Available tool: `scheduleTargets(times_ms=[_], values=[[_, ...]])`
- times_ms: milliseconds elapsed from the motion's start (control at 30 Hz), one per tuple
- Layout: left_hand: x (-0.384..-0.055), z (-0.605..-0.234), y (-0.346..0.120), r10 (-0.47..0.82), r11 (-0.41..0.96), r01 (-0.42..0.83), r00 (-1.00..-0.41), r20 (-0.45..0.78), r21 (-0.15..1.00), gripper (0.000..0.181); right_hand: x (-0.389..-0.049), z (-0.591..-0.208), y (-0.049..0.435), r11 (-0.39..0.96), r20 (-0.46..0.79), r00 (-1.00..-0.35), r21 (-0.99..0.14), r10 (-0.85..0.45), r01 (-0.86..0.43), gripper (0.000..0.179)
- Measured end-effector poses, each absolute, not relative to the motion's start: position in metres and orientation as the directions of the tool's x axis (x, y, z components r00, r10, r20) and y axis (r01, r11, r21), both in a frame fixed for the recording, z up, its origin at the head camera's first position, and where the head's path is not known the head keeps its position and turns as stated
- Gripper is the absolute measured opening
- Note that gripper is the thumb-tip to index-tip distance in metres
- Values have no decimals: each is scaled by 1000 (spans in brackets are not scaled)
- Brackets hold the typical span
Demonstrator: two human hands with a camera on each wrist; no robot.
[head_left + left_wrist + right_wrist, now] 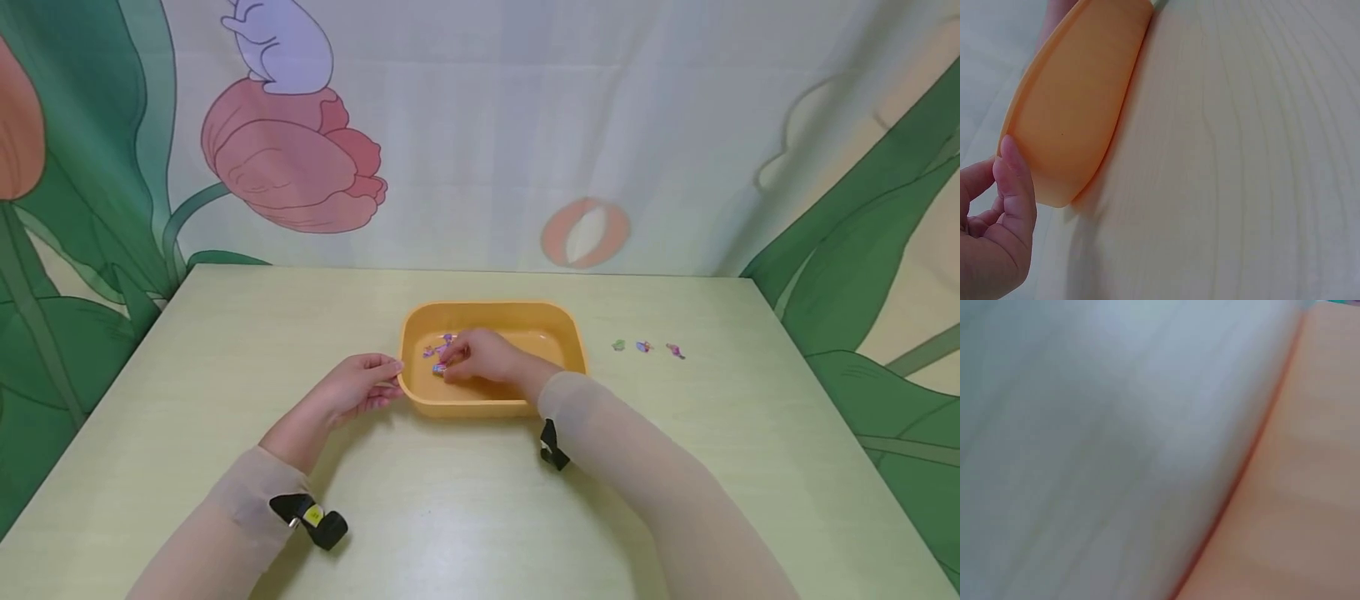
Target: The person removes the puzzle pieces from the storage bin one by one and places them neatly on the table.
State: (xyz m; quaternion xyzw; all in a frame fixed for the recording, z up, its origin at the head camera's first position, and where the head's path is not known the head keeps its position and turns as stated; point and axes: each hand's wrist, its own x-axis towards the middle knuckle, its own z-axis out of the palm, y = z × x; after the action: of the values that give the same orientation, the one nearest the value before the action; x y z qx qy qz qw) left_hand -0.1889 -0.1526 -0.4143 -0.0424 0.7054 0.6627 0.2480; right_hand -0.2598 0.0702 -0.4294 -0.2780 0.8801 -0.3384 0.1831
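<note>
A yellow-orange plastic tray [487,409] with rounded corners stands on the table. My left hand [362,385] pinches its left rim between thumb and fingers, a grip that also shows in the left wrist view, where the hand [1000,219] holds the tray wall [1079,100]. Inside the tray, my right hand [487,357] reaches to the left part, fingertips down at several small colourful pieces [428,352], mostly purple. Whether the fingertips pinch one of these cannot be told. The right wrist view shows only the tray's outer wall [1285,487], without the hand.
To the right of the tray lie three small pieces in a row: a green one [618,345], a purple and orange one [644,347] and a pink-purple one [676,351]. A printed curtain [465,167] hangs behind the pale wooden table [450,508].
</note>
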Motion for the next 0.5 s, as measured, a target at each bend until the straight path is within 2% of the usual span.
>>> scheduleTargets(times_ms=[267,500], values=[[-188,-410,-154,278,146,-382,-870,-408,913,38,-257,-420,84,608,-105,-823,-726,-559,-320,20],[-190,-408,-152,253,162,-396,-869,-426,904,36,-250,-406,107,663,-122,-863,-696,-489,-277,21]])
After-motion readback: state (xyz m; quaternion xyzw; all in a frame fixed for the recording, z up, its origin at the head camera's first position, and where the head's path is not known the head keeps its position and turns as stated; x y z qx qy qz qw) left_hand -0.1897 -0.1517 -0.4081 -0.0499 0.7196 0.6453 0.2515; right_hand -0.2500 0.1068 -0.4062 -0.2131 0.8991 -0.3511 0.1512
